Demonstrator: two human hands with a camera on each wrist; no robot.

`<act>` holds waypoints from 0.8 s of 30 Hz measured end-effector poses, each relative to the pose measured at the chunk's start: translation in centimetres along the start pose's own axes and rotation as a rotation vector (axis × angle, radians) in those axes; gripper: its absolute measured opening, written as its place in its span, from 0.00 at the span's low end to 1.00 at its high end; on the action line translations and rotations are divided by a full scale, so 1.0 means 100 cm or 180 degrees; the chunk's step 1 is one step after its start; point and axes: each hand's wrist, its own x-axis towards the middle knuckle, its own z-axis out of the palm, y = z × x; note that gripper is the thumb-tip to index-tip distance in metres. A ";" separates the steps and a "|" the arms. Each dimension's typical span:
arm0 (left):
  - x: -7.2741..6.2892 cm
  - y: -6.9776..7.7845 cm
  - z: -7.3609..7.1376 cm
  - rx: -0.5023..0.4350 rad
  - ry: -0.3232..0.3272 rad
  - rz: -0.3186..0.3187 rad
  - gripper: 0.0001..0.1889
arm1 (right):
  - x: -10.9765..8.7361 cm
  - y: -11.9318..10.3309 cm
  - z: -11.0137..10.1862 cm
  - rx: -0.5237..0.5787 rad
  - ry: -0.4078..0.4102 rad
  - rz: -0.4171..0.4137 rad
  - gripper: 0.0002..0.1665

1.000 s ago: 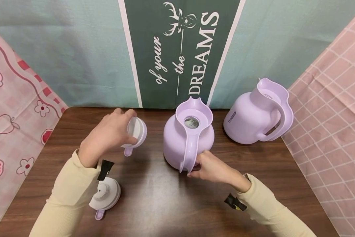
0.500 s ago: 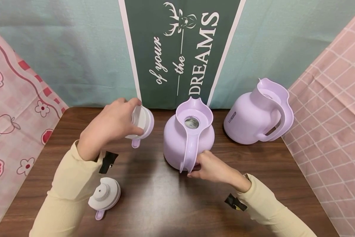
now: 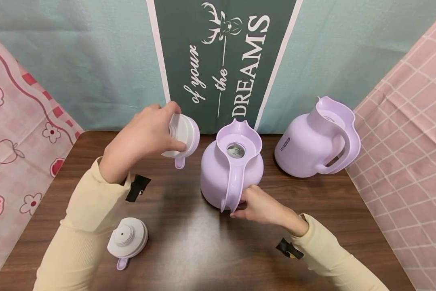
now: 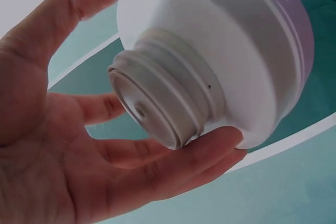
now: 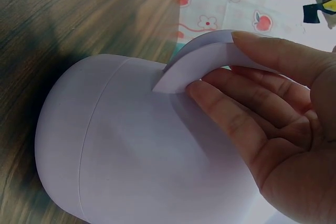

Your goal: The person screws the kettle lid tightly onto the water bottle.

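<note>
My left hand [image 3: 145, 135] holds a white and lilac jug lid [image 3: 188, 135] by its edge, up off the table and left of the middle jug. In the left wrist view the threaded plug [image 4: 163, 87] of that lid faces my palm, with thumb and fingers spread round the rim. A lilac thermos jug [image 3: 212, 178] stands upright at the middle, its mouth uncovered. At the lower end of its handle [image 3: 235, 184], my right hand [image 3: 261, 205] grips with thumb and fingers; the right wrist view shows the fingers [image 5: 226, 111] tucked under the handle.
A second lilac jug [image 3: 301, 147] stands at the back right, also uncovered. Another lid [image 3: 132, 240] lies plug up on the wooden table [image 3: 196, 258] at the front left, near my left sleeve [image 3: 83, 230]. Cloth hangings [image 3: 112, 72] line the back and both sides.
The left hand has carried the lid up and to the right, away from the front left, closer to the middle jug. The right hand and both jugs stay in place.
</note>
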 end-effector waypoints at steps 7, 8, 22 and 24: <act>0.007 0.010 -0.008 -0.0096 0.0119 0.0085 0.31 | 0.000 -0.001 0.000 -0.0009 0.0006 -0.0014 0.07; 0.008 0.012 -0.009 -0.0121 0.0130 0.0100 0.31 | 0.000 -0.001 0.000 -0.0016 0.0005 -0.0014 0.07; 0.023 0.034 -0.018 -0.0399 0.0116 0.0216 0.33 | 0.000 0.000 0.000 0.0013 -0.0001 0.0013 0.07; 0.024 0.038 -0.020 -0.0414 0.0082 0.0210 0.33 | -0.001 0.000 0.000 0.0005 0.0007 0.0001 0.07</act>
